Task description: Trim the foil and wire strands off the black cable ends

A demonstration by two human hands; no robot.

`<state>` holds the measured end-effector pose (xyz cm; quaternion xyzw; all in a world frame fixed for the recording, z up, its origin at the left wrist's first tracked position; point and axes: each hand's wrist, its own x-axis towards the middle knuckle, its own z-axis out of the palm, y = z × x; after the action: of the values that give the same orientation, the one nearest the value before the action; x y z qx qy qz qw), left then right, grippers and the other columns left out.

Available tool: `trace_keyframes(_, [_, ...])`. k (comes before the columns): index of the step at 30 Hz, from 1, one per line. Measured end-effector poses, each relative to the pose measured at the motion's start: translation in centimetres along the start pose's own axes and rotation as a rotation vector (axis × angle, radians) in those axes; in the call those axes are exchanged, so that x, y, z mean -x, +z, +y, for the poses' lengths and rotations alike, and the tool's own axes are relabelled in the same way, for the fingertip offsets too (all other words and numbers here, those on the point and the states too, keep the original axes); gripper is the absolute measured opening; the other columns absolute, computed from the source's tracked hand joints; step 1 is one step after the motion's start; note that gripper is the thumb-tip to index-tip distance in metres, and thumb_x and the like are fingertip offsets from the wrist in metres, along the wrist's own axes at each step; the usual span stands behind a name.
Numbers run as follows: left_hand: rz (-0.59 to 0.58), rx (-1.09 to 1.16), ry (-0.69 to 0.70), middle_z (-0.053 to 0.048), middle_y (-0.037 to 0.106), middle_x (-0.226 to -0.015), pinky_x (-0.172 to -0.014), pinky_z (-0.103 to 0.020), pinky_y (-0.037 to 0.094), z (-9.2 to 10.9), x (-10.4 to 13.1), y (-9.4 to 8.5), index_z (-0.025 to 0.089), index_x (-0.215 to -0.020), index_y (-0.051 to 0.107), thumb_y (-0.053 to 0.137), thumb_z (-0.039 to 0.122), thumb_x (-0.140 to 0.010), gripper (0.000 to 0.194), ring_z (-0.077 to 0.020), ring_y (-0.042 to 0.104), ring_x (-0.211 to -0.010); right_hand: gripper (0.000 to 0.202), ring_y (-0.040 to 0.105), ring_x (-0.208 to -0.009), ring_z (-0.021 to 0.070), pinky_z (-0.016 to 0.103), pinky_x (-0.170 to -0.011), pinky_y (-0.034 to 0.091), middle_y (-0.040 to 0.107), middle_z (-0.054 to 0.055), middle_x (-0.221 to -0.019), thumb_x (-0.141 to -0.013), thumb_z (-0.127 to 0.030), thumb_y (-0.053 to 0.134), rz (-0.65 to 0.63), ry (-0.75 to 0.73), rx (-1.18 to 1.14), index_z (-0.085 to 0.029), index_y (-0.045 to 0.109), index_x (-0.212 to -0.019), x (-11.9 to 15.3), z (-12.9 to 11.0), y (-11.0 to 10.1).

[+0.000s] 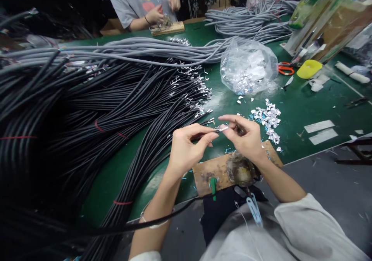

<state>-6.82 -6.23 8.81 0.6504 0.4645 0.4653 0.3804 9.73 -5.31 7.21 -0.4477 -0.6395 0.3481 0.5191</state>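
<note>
My left hand (190, 145) pinches the end of a black cable, whose stripped tip (222, 128) with a white and silvery end points to the right. Close to that tip is my right hand (244, 135), thumb and fingers bent round something small and dark that I cannot make out. Below my hands lies a wooden board (203, 174) with a stained metal block (242, 170) and a green clip (213, 185) on it. Left of my hands, a large bundle of black cables (139, 168) ends in stripped silvery tips.
Grey cables (139, 50) cross behind the black ones. A clear plastic bag (248, 65), orange scissors (286, 68) and a yellow holder (309, 69) stand farther back. White scraps (270, 117) lie right of my hands. Across the table, a person in a grey shirt (139, 1) works at another board.
</note>
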Motion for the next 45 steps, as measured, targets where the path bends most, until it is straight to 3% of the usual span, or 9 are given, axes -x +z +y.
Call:
trace_keyframes(3, [0.176,0.012,0.056,0.001,0.063,-0.064,-0.049,-0.02,0.045,0.1,0.1,0.1,0.016,-0.074,0.071,0.071,0.021,-0.073,0.005,-0.0086,0.057,-0.052,0.039,0.052,-0.064,0.0116,0.025,-0.057,0.044,0.058,0.0,-0.077,-0.084,-0.035,0.058,-0.031,-0.018,-0.052,-0.024,0.057,-0.121,-0.1,0.0,-0.1])
trace_keyframes(6, [0.287,-0.044,0.126,0.001,0.062,-0.065,-0.048,-0.019,0.043,0.2,0.1,0.1,0.017,-0.071,0.069,0.072,0.018,-0.071,0.003,-0.0083,0.055,-0.055,0.033,0.055,-0.079,0.0147,0.03,-0.069,0.046,0.06,0.004,-0.091,-0.089,-0.034,0.051,-0.069,-0.103,-0.013,-0.024,0.058,-0.119,-0.1,-0.3,-0.1])
trace_keyframes(15, [0.352,-0.237,0.294,0.002,0.063,-0.064,-0.05,-0.021,0.042,0.4,0.3,0.3,0.017,-0.07,0.066,0.07,0.012,-0.071,0.006,-0.0087,0.053,-0.057,0.024,0.049,-0.06,0.0111,0.025,-0.053,0.038,0.057,0.001,-0.067,-0.088,-0.028,0.054,-0.136,-0.138,0.0,-0.017,0.07,-0.1,-0.1,-0.3,0.3])
trace_keyframes(24, [0.46,-0.472,0.469,0.001,0.063,-0.065,-0.056,-0.022,0.045,0.2,0.6,0.8,0.016,-0.07,0.065,0.069,0.009,-0.071,0.008,-0.0093,0.057,-0.06,0.023,0.046,-0.056,0.0098,0.025,-0.051,0.036,0.055,0.0,-0.064,-0.086,-0.027,0.055,-0.151,-0.089,-0.014,-0.017,0.072,-0.098,-0.2,-0.3,0.2])
trace_keyframes(28, [0.433,-0.485,0.429,0.0,0.065,-0.067,-0.055,-0.021,0.045,0.1,0.7,1.0,0.014,-0.075,0.067,0.068,0.011,-0.074,0.004,-0.0085,0.056,-0.058,0.021,0.047,-0.058,0.0102,0.025,-0.053,0.038,0.057,0.0,-0.066,-0.086,-0.027,0.057,-0.128,-0.083,0.002,-0.019,0.072,-0.097,-0.2,-0.2,0.2])
trace_keyframes(34, [0.229,-0.188,0.118,0.002,0.061,-0.061,-0.046,-0.02,0.042,0.1,0.5,0.9,0.016,-0.074,0.066,0.057,0.021,-0.084,0.015,-0.0066,0.052,-0.046,0.018,0.05,-0.06,0.0105,0.025,-0.054,0.04,0.061,0.001,-0.068,-0.083,-0.029,0.06,-0.069,-0.041,-0.009,-0.021,0.074,-0.091,-0.3,-0.4,0.1])
trace_keyframes(39, [0.329,-0.427,0.355,0.001,0.061,-0.065,-0.054,-0.021,0.043,-0.1,0.6,1.4,0.016,-0.07,0.062,0.065,0.014,-0.076,0.007,-0.009,0.053,-0.058,0.029,0.044,-0.048,0.0076,0.022,-0.043,0.035,0.059,-0.001,-0.059,-0.074,-0.046,0.067,0.011,0.179,-0.242,-0.017,0.073,-0.076,-0.4,0.0,0.3])
trace_keyframes(42, [0.298,-0.592,0.487,0.002,0.056,-0.061,-0.053,-0.021,0.039,-0.4,0.8,1.8,0.016,-0.067,0.06,0.062,0.01,-0.077,0.012,-0.0092,0.05,-0.056,0.027,0.036,-0.042,0.0057,0.022,-0.04,0.028,0.049,-0.004,-0.047,-0.07,-0.043,0.072,0.035,0.235,-0.23,-0.016,0.071,-0.063,-0.4,0.3,0.4])
trace_keyframes(45, [0.314,-0.654,0.504,0.002,0.053,-0.059,-0.052,-0.022,0.037,-0.7,0.8,2.0,0.016,-0.067,0.059,0.062,0.011,-0.078,0.012,-0.0092,0.047,-0.053,0.02,0.045,-0.047,0.0079,0.023,-0.045,0.036,0.059,-0.001,-0.054,-0.068,-0.036,0.074,0.04,0.228,-0.219,-0.016,0.071,-0.067,-0.4,0.4,0.4])
